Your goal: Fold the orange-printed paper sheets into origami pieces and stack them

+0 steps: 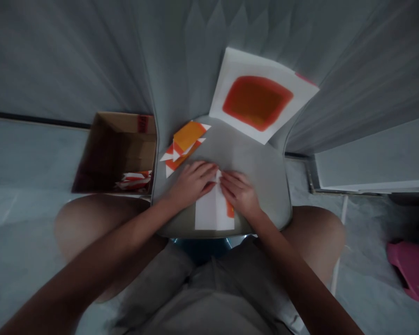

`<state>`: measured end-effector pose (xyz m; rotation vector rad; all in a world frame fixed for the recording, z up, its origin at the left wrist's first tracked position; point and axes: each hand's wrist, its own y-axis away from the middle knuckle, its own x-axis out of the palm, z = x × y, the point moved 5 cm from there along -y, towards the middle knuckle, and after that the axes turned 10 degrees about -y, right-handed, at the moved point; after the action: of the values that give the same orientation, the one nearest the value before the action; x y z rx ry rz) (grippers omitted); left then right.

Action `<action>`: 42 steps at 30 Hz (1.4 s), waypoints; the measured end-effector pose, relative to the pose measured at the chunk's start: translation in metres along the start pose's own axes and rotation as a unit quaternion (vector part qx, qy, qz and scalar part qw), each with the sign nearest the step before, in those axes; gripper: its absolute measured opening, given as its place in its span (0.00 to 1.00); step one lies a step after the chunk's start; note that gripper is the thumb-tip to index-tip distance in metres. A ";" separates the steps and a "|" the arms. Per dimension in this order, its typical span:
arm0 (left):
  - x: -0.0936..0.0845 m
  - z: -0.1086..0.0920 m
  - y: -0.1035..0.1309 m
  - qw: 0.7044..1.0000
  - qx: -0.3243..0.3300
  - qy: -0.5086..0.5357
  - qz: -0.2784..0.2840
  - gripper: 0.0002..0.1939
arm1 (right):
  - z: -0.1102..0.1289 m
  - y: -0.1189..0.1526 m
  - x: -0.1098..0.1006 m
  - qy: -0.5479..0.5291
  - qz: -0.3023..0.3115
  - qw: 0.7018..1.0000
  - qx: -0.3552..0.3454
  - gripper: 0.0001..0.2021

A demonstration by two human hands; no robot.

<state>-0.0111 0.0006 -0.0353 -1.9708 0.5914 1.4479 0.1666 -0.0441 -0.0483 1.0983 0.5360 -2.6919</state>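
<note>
A white sheet of paper [206,211] with an orange patch at its right side lies on the chair seat [268,181], a crease running down its middle. At its far end, my left hand [193,184] has its fingers closed on the left part of the paper. My right hand [242,193] pinches the paper's upper right edge, fingertips close to those of the left. Its fingers partly cover the orange patch. Folded orange-and-white paper pieces [188,137] rest overlapping on the seat, beyond my left hand.
Against the chair's backrest [174,60] leans a white paper stack [218,97] with a red-orange square. An open cardboard box [104,153] on the left floor holds folded red-and-white paper pieces [136,180]. A pink object [414,270] sits at far right. Grey curtains [73,51] hang behind.
</note>
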 end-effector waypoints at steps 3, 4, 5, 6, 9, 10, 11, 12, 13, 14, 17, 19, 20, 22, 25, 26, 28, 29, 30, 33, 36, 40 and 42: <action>0.001 -0.002 0.001 1.000 0.022 -0.005 -0.004 0.23 | 0.003 0.000 0.000 0.017 0.012 1.000 -0.018 0.15; 0.001 -0.003 0.001 1.000 0.026 -0.001 -0.007 0.23 | 0.004 0.001 0.001 0.025 0.017 0.999 -0.021 0.16; 0.002 -0.003 0.002 1.000 0.028 0.000 -0.009 0.23 | 0.005 0.001 0.001 0.033 0.021 0.999 -0.021 0.16; 0.002 -0.003 0.002 1.000 0.028 -0.001 -0.009 0.23 | 0.006 0.001 0.000 0.039 0.024 0.999 -0.021 0.16; 0.002 -0.004 0.002 0.999 0.028 -0.033 0.004 0.24 | 0.008 0.002 0.000 0.053 0.022 0.998 -0.031 0.16; 0.002 -0.005 0.002 0.998 0.030 -0.048 0.010 0.24 | 0.009 0.002 -0.001 0.055 0.019 0.997 -0.041 0.16; 0.002 -0.006 0.002 0.997 0.032 -0.063 0.016 0.24 | 0.010 0.003 -0.001 0.058 0.014 0.997 -0.051 0.16; 0.002 -0.007 0.002 0.997 0.033 -0.074 0.019 0.24 | 0.011 0.003 -0.002 0.060 0.011 0.996 -0.061 0.15; 0.001 -0.008 0.002 0.996 0.034 -0.083 0.021 0.24 | 0.012 0.003 -0.002 0.063 0.008 0.996 -0.067 0.15; 0.001 -0.009 0.002 0.995 0.034 -0.088 0.022 0.24 | 0.013 0.003 -0.002 0.067 0.005 0.995 -0.071 0.15; 0.001 -0.010 0.003 0.995 0.032 -0.090 0.020 0.24 | 0.014 0.002 -0.003 0.077 0.003 0.994 -0.076 0.15; 0.001 -0.010 0.003 0.996 0.028 -0.088 0.012 0.23 | 0.015 0.002 -0.002 0.081 0.006 0.993 -0.080 0.15; 0.001 -0.010 0.003 0.996 0.026 -0.087 0.006 0.23 | 0.015 0.002 -0.002 0.082 0.008 0.993 -0.082 0.15; 0.001 -0.010 0.002 0.996 0.027 -0.083 -0.003 0.23 | 0.015 0.002 -0.002 0.080 0.009 0.993 -0.087 0.15; 0.003 -0.010 0.002 0.996 0.036 -0.075 -0.005 0.24 | 0.016 0.003 -0.002 0.076 0.006 0.993 -0.094 0.15; 0.003 -0.009 0.002 0.997 0.037 -0.074 -0.004 0.24 | 0.016 0.003 -0.001 0.075 0.007 0.993 -0.094 0.15; 0.004 -0.009 0.002 0.997 0.034 -0.074 -0.004 0.25 | 0.015 0.002 -0.001 0.074 0.013 0.993 -0.090 0.15; 0.004 -0.009 0.002 0.997 0.033 -0.075 -0.003 0.25 | 0.015 0.002 -0.001 0.075 0.014 0.993 -0.090 0.15; 0.004 -0.009 0.002 0.997 0.033 -0.077 -0.003 0.25 | 0.015 0.002 -0.002 0.076 0.014 0.993 -0.092 0.15; 0.004 -0.009 0.002 0.996 0.038 -0.080 0.000 0.25 | 0.016 0.002 -0.002 0.078 0.010 0.993 -0.089 0.15; 0.005 -0.009 0.002 0.996 0.039 -0.084 0.001 0.25 | 0.014 0.002 -0.001 0.074 0.016 0.994 -0.076 0.15; 0.006 -0.008 0.002 0.995 0.036 -0.089 0.007 0.26 | 0.014 0.002 0.000 0.071 0.015 0.995 -0.073 0.15; 0.006 -0.008 0.002 0.995 0.035 -0.089 0.013 0.27 | 0.014 0.002 0.000 0.070 0.014 0.995 -0.074 0.14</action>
<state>-0.0048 -0.0062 -0.0402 -1.7644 0.5822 1.5758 0.1586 -0.0514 -0.0395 1.2487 0.7251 -2.5176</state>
